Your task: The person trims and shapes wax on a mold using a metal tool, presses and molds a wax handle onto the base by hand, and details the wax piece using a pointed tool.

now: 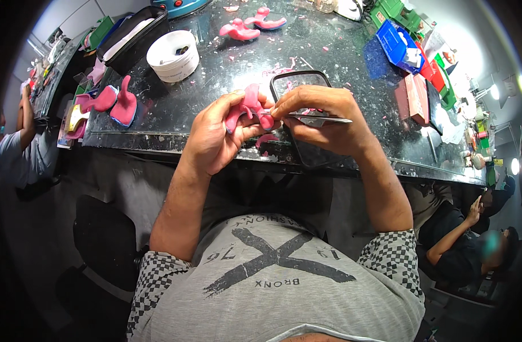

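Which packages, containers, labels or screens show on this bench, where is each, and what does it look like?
White round tub: back left of the bench, open, small dark bit inside.
Black long case: left of the tub, pale lining.
Blue bin: back right, open-fronted, white bits inside.
Green and red bins: right edge, stacked.
No screens seen.

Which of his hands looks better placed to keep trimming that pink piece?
Probably the right hand: it grips the metal blade tool with its tip at the pink moulded piece. The left hand is wrapped around that piece, steadying it.
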